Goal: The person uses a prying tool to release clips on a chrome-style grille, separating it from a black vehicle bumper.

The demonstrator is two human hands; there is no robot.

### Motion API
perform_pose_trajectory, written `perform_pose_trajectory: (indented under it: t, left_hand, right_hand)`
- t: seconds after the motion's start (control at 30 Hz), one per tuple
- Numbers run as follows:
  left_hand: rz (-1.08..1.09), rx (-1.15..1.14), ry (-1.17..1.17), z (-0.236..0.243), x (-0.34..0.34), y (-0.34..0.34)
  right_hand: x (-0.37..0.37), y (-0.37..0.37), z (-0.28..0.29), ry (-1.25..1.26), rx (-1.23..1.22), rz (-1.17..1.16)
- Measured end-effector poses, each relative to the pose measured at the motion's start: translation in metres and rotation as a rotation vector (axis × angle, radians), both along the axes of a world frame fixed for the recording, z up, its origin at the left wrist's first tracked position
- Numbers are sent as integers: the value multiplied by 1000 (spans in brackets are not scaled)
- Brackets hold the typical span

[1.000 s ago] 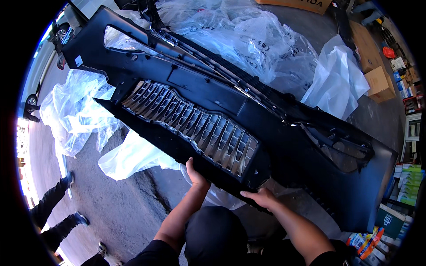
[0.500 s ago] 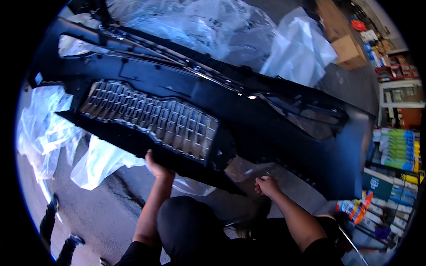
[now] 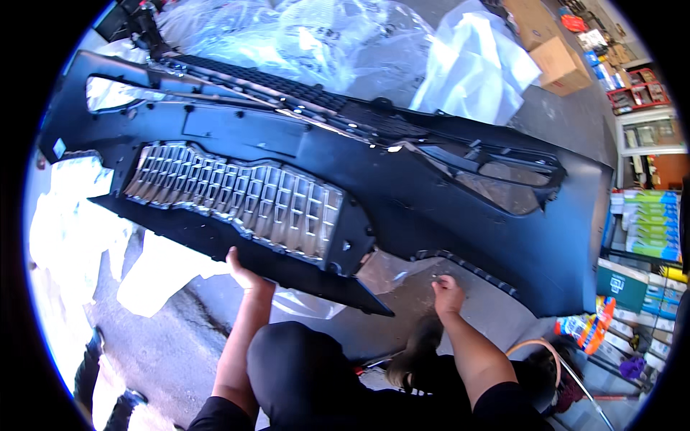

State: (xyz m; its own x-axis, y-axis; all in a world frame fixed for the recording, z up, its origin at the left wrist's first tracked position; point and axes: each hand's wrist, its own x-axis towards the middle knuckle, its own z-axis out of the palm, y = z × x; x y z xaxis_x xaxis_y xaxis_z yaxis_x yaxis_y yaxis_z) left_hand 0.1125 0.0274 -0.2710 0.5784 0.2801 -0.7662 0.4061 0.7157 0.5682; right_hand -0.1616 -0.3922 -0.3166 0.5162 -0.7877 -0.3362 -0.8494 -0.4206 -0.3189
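A large black bumper cover, inner side up, stretches across the view. In its middle sits a silvery lattice grille with a black lower lip panel. My left hand grips that panel's lower edge, thumb up against it. My right hand is closed in a pinch just below the bumper's notched right edge, clear of it, with a small pale thing at the fingertips, too small to name. A black mesh strip and an opening run along the far part.
Crumpled clear wrapping and white sheets lie around the bumper. Cardboard boxes are at back right. Shelved goods, an orange bag and a hose line the right. Another person's shoe shows at lower left.
My right hand has let go of the panel's edge and moved rightward, fingers pinched. My left hand still grips it. The bumper now lies more level across the shifted view.
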Motion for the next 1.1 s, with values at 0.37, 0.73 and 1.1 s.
perform_pose_trajectory:
  t: [0.37, 0.73, 1.1]
  left_hand:
    - [33, -58, -2, -3, 0, -2]
    - [54, -83, 3, -14, 1, 2]
    - [97, -39, 8, 13, 6, -14]
  right_hand:
    - [19, -3, -2, 32, -114, 20]
    - [12, -10, 17, 18, -113, 245]
    - [172, 148, 152, -470, 470, 852]
